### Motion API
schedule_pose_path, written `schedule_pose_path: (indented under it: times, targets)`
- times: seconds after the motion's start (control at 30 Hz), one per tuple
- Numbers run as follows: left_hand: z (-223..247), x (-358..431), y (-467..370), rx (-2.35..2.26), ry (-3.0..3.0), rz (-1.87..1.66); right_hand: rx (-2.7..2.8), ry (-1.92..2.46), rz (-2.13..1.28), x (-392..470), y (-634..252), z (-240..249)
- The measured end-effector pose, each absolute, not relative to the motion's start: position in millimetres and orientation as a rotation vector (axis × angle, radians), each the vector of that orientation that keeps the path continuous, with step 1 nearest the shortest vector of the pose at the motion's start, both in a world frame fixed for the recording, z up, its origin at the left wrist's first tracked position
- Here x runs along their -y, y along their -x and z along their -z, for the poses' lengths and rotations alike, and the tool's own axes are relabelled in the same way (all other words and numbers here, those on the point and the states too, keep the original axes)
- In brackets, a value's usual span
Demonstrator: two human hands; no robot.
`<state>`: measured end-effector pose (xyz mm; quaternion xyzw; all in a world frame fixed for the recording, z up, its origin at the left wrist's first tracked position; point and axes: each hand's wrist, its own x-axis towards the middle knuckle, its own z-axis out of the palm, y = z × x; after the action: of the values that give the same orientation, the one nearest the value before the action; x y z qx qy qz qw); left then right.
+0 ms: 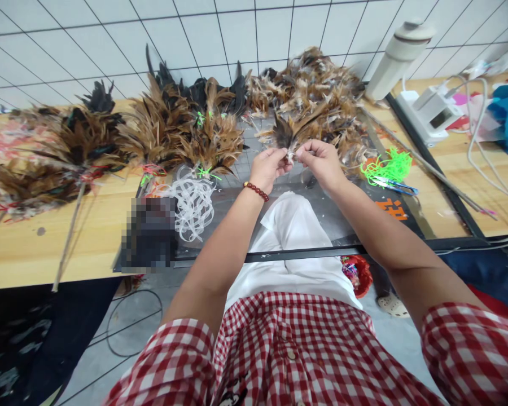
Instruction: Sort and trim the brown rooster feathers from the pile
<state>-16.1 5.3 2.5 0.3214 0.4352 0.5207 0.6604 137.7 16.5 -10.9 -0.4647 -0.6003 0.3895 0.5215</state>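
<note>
My left hand (271, 168), with a beaded bracelet at its wrist, pinches the base of a small brown and black feather bunch (291, 132) above the glass-topped board. My right hand (320, 160) is closed at the same base from the other side, its thumb and finger together at the whitish quill ends. The bunch's tips point up and away from me. Behind it lies a large heap of loose brown feathers (322, 93). Several tied feather bundles (214, 141) stand to the left of my hands, some bound with green or red ties.
White plastic strips (192, 206) lie left of my arms. Green ties (387, 166) and small blue-handled scissors (398, 185) lie right. Farther right are a thin stick (427, 160), a white bottle (398, 59) and a power strip (429, 115) with cables. Feathered sticks (70, 237) overhang the left edge.
</note>
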Motion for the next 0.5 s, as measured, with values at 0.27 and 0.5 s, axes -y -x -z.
schedule_pose_path:
  times: [0.27,0.5]
  targets:
    - [-0.8,-4.5,13.8,-1.017,-0.805,-1.176,1.457,1.167,-0.887,-22.8,-140.7,18.2]
    - [2.7,-7.7,13.5,-1.035,-0.781,-1.312,1.408,1.118,-0.945,-20.5,-136.5,15.3]
